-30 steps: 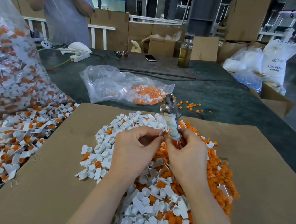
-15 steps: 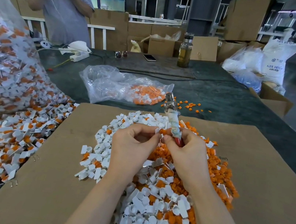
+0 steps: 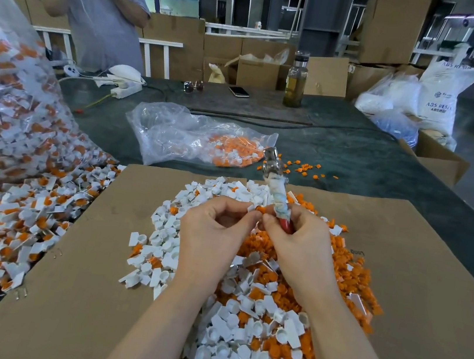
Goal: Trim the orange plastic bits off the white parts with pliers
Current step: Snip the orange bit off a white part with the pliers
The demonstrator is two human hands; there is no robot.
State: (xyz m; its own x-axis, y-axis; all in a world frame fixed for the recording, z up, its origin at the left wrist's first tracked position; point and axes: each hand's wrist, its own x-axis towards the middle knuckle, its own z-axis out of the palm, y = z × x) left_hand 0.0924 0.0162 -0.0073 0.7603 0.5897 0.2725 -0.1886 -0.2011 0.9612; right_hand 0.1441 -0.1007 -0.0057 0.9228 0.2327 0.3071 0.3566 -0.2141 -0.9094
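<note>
Pliers up, part pinched between both hands

Right hand [image 3: 301,244] grips the pliers [image 3: 274,189] by the wrapped handles, metal head pointing up and away. Left hand [image 3: 215,231] pinches a small white part with an orange bit [image 3: 257,208] right beside the pliers, fingertips of both hands nearly touching. All this sits over the white-and-orange pile [image 3: 243,312] on the cardboard sheet [image 3: 427,300] covering the bench [image 3: 355,163].

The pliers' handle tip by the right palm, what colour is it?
Red, on the pliers, in the head view.
</note>
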